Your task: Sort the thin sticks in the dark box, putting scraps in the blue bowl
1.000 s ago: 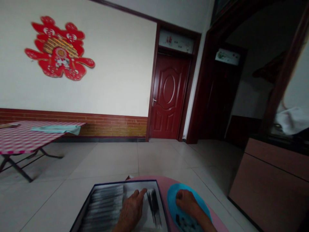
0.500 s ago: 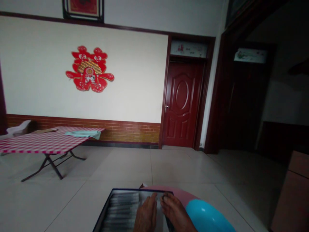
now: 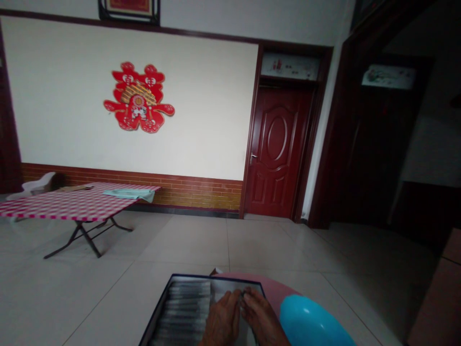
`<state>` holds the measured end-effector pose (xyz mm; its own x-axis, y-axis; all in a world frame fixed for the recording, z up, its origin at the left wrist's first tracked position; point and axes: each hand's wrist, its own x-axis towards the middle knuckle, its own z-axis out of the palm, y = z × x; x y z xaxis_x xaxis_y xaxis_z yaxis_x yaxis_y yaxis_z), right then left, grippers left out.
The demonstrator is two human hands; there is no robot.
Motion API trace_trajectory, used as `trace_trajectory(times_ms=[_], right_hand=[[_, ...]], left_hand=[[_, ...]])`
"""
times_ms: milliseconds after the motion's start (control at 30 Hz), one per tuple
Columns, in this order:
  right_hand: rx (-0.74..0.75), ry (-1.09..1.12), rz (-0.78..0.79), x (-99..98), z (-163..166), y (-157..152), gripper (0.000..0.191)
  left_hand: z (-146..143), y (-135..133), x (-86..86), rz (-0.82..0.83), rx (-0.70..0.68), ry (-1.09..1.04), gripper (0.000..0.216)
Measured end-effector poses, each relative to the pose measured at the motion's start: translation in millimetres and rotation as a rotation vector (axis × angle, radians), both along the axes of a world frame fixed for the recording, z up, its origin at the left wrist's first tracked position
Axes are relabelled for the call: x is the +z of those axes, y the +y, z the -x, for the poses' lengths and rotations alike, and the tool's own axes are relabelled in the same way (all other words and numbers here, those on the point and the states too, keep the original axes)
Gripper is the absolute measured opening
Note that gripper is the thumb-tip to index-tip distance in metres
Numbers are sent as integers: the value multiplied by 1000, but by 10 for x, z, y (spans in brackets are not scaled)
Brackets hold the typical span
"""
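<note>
Both of my hands are above a shallow dark-edged box [image 3: 190,276] at the bottom middle. Its left side holds a row of slim dark pieces [image 3: 185,307], apparently in clear wrapping; blur hides their kind. My left hand [image 3: 222,317] is closed, with its fingertips pinched together close to the right hand's. My right hand [image 3: 262,315] is closed too, its thumb and fingers pinching around a small dark thing [image 3: 242,294] that is mostly hidden. The fingertips of the two hands nearly meet over the box's right part.
A bright blue basin [image 3: 313,319] stands right of the box on a pink round surface [image 3: 273,286]. Farther off is a folding table [image 3: 72,204] with a checked cover and a pale green cloth [image 3: 131,193]. A cabinet edge [image 3: 437,298] shows at the right.
My left hand's fingers have drawn in from a more stretched position toward the right hand's fingertips. The view has shifted slightly, so the room appears a little farther right.
</note>
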<state>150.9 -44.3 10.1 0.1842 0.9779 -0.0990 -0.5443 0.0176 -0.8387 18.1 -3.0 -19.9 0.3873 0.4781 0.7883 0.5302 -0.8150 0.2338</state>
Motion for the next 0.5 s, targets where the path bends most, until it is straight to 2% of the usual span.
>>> trace_trajectory(times_ms=[200, 500], right_hand=[[-22, -151, -17, -64, -16, 17, 42], [-30, -394, -28, -22, -12, 9, 39]], left_hand=[[15, -38, 25, 35, 14, 25, 36], [20, -49, 59, 38, -14, -38, 30]])
